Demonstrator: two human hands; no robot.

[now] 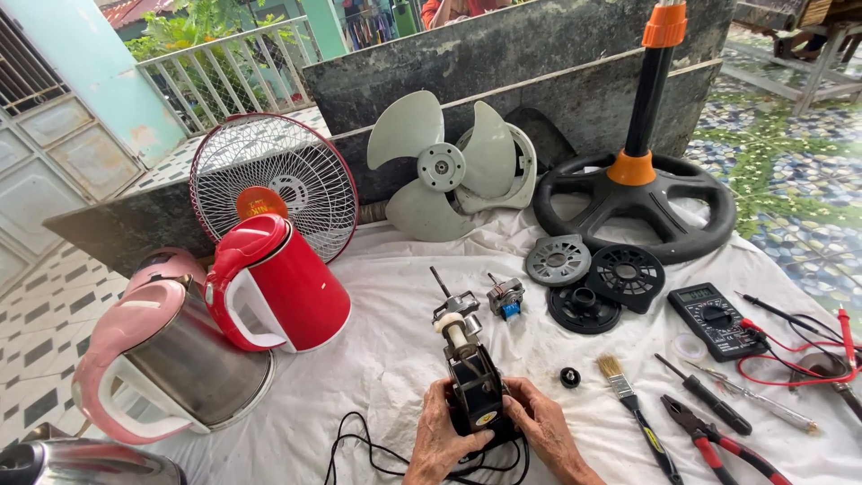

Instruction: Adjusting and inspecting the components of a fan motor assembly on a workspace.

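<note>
Fan motor (pixel 473 382) upright btwn both hands, left (pixel 437 440) & right (pixel 541 429) fingers curled round.

Bright soft daylight, faint shadows, sharp focus, wide-angle bending at edges.

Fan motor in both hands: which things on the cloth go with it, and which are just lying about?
With the work:
fan motor, held by left hand and right hand
fan blade
wire grille
fan stand
round covers

Lying about:
red kettle
pink kettle
multimeter
paintbrush
pliers
</note>
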